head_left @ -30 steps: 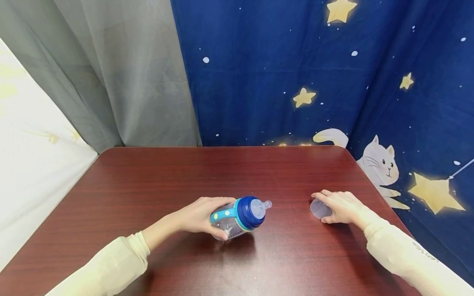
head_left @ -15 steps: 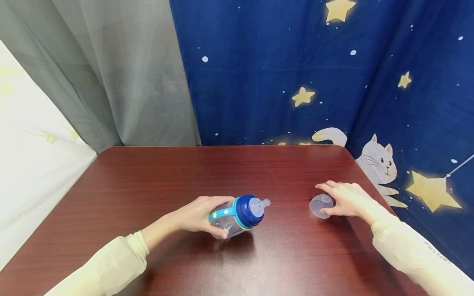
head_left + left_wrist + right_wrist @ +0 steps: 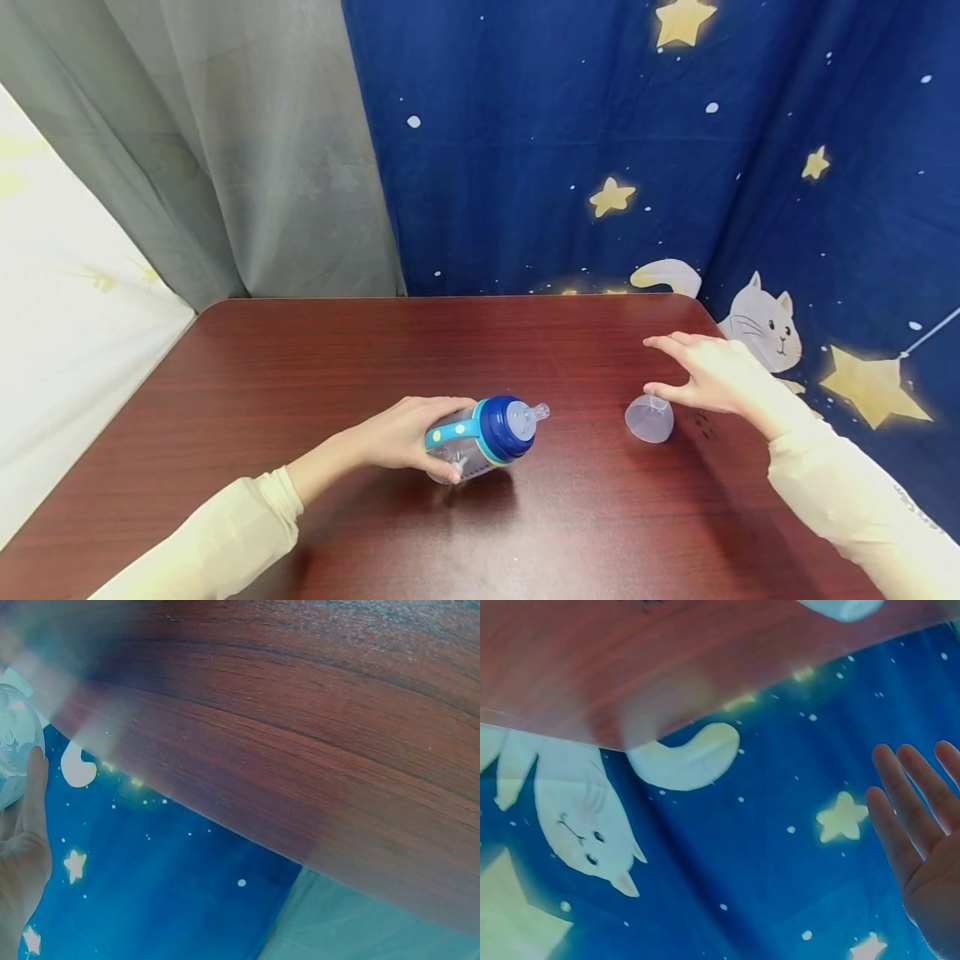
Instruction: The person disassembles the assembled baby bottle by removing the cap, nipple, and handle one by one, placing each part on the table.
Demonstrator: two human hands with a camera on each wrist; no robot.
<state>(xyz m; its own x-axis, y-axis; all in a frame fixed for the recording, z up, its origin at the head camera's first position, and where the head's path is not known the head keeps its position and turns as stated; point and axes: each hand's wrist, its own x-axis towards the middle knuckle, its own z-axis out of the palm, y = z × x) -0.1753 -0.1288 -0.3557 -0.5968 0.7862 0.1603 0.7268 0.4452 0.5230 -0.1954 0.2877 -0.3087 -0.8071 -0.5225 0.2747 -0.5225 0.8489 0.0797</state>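
My left hand grips a clear baby bottle around its body in the head view. The bottle has a dark blue collar, a light blue handle with pale dots, and a clear teat that tilts toward the right. In the left wrist view only the bottle's rounded base and part of the hand show at the left edge. A translucent dome-shaped cap stands on the table at the right. Just above and behind it, my right hand hovers with spread fingers and holds nothing; the right wrist view shows its extended fingers.
The brown wooden table has rounded far corners. Behind it hang a grey curtain and a blue curtain with stars and a white cat. A white cloth hangs at the left.
My right hand has let go of the cap and risen up and away from it, its fingers spreading. The cap stays on the table. My left hand keeps its grip on the bottle, unmoved.
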